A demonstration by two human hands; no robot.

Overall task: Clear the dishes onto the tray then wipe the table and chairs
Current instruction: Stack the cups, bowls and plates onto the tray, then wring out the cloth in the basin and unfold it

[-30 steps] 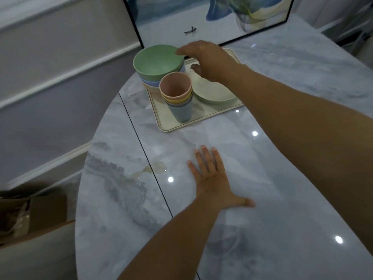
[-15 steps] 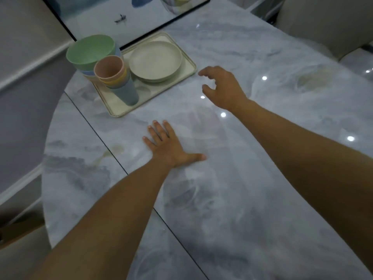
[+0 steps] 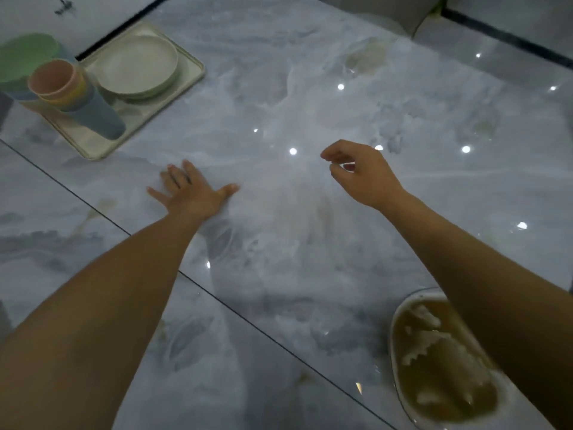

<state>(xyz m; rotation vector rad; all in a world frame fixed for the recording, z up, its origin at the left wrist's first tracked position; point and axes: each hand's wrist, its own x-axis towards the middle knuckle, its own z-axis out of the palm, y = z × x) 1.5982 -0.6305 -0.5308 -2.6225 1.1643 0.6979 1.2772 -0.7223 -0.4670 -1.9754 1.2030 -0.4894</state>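
Observation:
A cream tray (image 3: 148,111) sits at the far left of the marble table (image 3: 310,259). On it stand a stack of cups (image 3: 77,97) with a pink one on top, a stack of bowls (image 3: 21,62) with a green one on top, and cream plates (image 3: 136,68). My left hand (image 3: 192,193) lies flat on the table, fingers spread, below the tray. My right hand (image 3: 362,175) hovers over the table's middle, fingers loosely curled and holding nothing. A white dish (image 3: 440,361) with brown liquid and food scraps sits at the near right, partly hidden under my right forearm.
A dark seam (image 3: 217,297) runs diagonally across the tabletop. Yellowish stains (image 3: 366,55) mark the far side and the near left. A framed picture (image 3: 102,13) leans behind the tray. A pale chair back (image 3: 387,7) stands at the far edge.
My right hand has drawn back from the tray to the table's middle. The view has swung right and down, bringing the dirty dish into sight. My left hand stays flat.

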